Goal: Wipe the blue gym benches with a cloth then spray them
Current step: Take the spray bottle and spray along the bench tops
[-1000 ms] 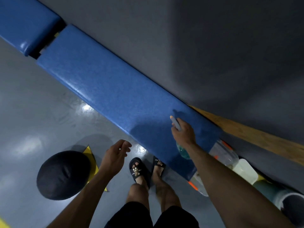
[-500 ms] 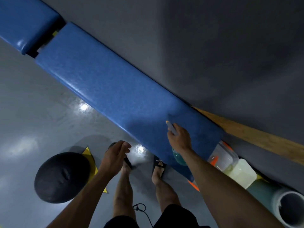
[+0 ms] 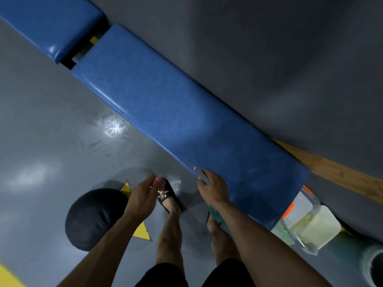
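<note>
A long blue padded bench [image 3: 170, 108] runs diagonally from upper left to lower right against a grey wall. A second blue bench pad [image 3: 49, 23] lies beyond a gap at the upper left. My right hand [image 3: 213, 188] grips a spray bottle [image 3: 202, 176] at the bench's near edge; its nozzle points up-left and its greenish body shows below my wrist. My left hand [image 3: 144, 193] hangs empty over the floor with loosely curled fingers. No cloth is visible.
A black round cushion-like object [image 3: 93, 218] sits on the grey floor at lower left, beside yellow floor markings [image 3: 141, 230]. Clear plastic containers [image 3: 306, 220] with orange clips stand at the bench's right end. A rolled tube [image 3: 373, 266] lies at the far right. My sandalled feet are below.
My right hand with the bottle has drawn back from the bench top to its near edge. My left foot stepped forward, and the view shifted along the bench.
</note>
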Demonstrator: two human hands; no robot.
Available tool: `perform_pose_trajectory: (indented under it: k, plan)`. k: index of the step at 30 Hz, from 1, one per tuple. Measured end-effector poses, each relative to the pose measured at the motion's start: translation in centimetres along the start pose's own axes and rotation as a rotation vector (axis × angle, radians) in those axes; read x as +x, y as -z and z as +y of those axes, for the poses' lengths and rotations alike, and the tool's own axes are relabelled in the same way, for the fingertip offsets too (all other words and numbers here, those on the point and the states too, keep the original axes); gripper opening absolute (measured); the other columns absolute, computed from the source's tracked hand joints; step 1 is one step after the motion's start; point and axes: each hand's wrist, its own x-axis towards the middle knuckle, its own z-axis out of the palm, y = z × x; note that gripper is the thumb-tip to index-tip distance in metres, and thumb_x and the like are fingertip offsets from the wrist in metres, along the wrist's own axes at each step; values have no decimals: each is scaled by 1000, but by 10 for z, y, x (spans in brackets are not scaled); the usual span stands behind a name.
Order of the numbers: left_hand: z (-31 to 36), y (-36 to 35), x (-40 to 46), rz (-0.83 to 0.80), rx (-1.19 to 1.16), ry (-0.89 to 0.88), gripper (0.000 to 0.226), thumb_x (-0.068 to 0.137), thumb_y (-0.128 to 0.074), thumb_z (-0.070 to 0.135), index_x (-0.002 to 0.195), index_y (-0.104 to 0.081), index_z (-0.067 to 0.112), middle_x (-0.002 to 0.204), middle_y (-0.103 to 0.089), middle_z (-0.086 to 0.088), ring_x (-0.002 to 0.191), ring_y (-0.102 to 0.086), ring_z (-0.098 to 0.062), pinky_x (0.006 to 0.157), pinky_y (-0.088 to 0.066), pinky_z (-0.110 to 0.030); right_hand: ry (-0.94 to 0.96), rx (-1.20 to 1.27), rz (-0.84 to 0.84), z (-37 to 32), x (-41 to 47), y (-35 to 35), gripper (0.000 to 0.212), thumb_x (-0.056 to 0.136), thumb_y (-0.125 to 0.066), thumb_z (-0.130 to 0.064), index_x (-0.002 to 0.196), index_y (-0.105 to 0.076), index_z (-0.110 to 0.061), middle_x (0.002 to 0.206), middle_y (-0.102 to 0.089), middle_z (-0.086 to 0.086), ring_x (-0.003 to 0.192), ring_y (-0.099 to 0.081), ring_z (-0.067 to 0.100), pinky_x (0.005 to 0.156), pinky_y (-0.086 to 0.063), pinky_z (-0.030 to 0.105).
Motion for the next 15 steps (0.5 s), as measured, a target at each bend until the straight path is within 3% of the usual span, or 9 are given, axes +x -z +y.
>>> perform_pose_trajectory:
  k: [4, 7, 11, 15]
  plan:
    - [-7, 16, 6, -8, 15, 4, 41, 98, -36, 56, 91, -66, 29, 86, -70, 11, 81, -66, -8, 76, -54, -41, -109, 74, 123, -8, 8, 5, 19, 87, -57, -21, 73, -44, -23, 64, -47, -6, 60, -46, 20, 60, -41, 37]
    - [-7, 26, 12, -28, 15, -9, 38, 101, -37, 50, 91, -66, 29, 86, -70, 12, 81, -66, -7, 77, -55, -42, -218, 222, 166, -1, 29, 23, 16, 78, -50, -38, 79, -50, -22, 69, -58, -2, 66, -60, 31, 62, -54, 48]
    - [1, 38, 21, -54, -18, -31, 40, 98, -35, 51, 90, -66, 27, 87, -68, 24, 77, -64, 1, 72, -52, -33, -225, 243, 243, 9, 61, 57, 14, 77, -51, -37, 80, -55, -23, 70, -61, -4, 68, -64, 28, 61, -59, 53]
    - [5, 48, 29, -78, -65, -40, 40, 98, -37, 49, 91, -66, 23, 84, -70, 17, 74, -63, 3, 69, -48, -26, -214, 185, 318, 2, 83, 86, 17, 84, -51, -38, 78, -54, -22, 69, -60, 0, 65, -64, 30, 61, -58, 53]
